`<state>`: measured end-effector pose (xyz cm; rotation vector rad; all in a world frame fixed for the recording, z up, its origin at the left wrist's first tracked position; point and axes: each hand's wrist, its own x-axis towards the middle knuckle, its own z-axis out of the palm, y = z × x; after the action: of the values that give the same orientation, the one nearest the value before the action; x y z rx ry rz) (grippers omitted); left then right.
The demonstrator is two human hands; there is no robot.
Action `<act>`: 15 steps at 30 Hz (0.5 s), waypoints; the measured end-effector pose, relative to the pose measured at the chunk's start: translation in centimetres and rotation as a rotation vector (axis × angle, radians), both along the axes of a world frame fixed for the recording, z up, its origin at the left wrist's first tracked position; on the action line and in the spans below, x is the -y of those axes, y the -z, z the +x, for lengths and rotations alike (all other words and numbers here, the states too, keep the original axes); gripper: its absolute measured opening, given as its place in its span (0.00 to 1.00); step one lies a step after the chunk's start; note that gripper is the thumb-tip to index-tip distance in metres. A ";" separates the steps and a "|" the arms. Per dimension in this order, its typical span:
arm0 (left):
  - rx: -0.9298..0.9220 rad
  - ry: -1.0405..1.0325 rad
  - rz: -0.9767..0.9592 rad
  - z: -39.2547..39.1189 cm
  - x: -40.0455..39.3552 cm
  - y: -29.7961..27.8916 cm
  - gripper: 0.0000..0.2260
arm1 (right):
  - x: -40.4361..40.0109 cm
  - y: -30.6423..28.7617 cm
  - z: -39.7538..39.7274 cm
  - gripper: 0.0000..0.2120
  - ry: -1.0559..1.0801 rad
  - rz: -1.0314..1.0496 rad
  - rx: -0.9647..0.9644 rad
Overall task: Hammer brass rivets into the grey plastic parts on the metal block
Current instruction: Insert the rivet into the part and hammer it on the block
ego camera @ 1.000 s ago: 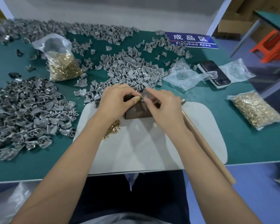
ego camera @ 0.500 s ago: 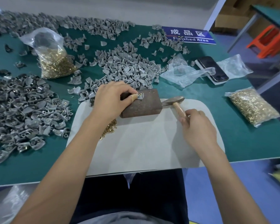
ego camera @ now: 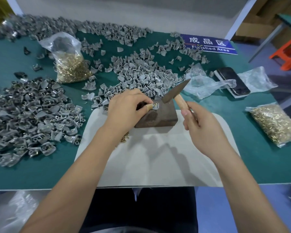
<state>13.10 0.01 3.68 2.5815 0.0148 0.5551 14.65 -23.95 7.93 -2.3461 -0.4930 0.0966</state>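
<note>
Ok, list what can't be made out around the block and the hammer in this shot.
Head view only:
- Grey plastic part and brass rivet on the metal block: too small, and partly covered by the left hand, to tell how far the rivet is seated.
- Hammer: the right hand hides the lower handle.
- Loose rivets on the white mat: mostly hidden under the left forearm.
- Far parts pile: blurred.

left hand pinching rivet, right hand gripping hammer
</note>
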 end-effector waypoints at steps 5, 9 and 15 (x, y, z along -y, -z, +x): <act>-0.001 -0.013 0.024 0.1 -0.1 -0.1 0.07 | -1.5 0.0 0.6 0.11 0.073 -0.021 0.016; -0.007 -0.036 0.037 0.2 -0.1 -0.3 0.06 | -2.7 0.1 0.0 0.11 0.124 -0.030 0.116; 0.004 -0.021 0.043 0.1 -0.2 -0.6 0.06 | -2.6 0.4 0.0 0.11 0.145 -0.111 0.177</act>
<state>13.16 0.22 4.26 2.6243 0.0288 0.5742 14.63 -21.32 7.56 -2.5044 -0.4096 -0.1571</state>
